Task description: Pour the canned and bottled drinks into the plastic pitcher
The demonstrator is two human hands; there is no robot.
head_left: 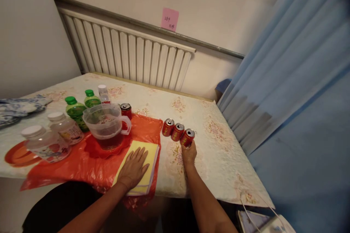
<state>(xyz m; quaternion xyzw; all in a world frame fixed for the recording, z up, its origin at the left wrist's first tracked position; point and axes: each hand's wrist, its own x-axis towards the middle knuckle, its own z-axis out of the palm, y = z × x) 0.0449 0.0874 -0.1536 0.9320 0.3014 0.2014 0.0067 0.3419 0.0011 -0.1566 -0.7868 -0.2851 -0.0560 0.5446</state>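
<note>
My left hand lies flat, fingers stretched out, on a folded yellow cloth near the table's front edge. The cloth rests on a red plastic sheet. My right hand is closed around the lower part of a red drink can, which stands upright at the right end of a row. Two more red cans, one in the middle and one at the left, stand beside it. A clear measuring jug with dark liquid sits in a red scalloped dish, left of the cloth.
Behind the jug stand another red can, green-capped bottles and a small white-capped bottle. Two white-lidded jars are at the left, by an orange disc. A blue curtain hangs along the right; a radiator lines the wall.
</note>
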